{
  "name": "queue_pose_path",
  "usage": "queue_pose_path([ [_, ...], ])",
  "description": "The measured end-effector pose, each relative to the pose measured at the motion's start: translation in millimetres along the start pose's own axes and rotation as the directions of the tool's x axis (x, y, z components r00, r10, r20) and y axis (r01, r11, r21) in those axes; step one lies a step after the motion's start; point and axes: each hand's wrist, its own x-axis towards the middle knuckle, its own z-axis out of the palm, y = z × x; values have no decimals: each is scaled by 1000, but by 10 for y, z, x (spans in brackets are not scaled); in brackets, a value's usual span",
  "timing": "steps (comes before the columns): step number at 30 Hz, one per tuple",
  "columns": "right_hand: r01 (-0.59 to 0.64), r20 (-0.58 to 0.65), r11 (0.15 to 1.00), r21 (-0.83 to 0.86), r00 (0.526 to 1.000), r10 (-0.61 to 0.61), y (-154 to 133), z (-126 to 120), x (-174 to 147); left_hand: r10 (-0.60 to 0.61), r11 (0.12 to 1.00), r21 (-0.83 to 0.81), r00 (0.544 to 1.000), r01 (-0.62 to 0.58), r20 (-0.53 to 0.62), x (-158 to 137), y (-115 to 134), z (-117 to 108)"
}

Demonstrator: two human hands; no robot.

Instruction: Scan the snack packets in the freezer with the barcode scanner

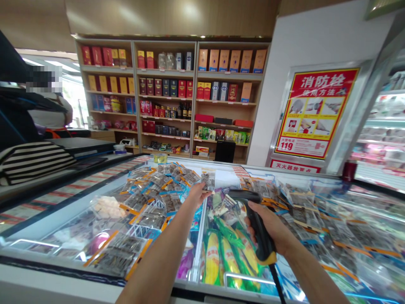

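Note:
My left hand [199, 193] reaches out over the glass-topped chest freezer [28, 270], its fingers closed on the lower edge of a small clear packet [208, 179] with dark contents. In my right hand [268, 226] is a black barcode scanner [261, 232] with a yellow base, gripped round its handle. The scanner head points left toward the packet, and its cord hangs down at the bottom. Many similar packets with orange and blue edges lie in heaps [167, 185] on the left and on the right glass [303, 207].
Yellow and green corn packs [221, 257] show through the glass below my hands. Boxed goods fill the wall shelves [164, 74] behind. A striped bag [34, 162] rests on the left counter, near another person [47, 112]. A red fire-hydrant notice [316, 114] hangs at right.

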Motion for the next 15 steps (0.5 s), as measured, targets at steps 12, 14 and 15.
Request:
queue_pose_path([
  [12, 14, 61, 998, 57, 998, -18, 15, -59, -1, -47, 996, 75, 996, 52, -70, -84, 15, 10],
  [14, 4, 64, 999, 50, 998, -7, 6, -57, -12, -28, 998, 62, 998, 32, -54, -74, 10, 11],
  [15, -3, 63, 999, 43, 998, 0, 4, -52, -15, -21, 998, 56, 999, 23, -41, -70, 7, 11],
])
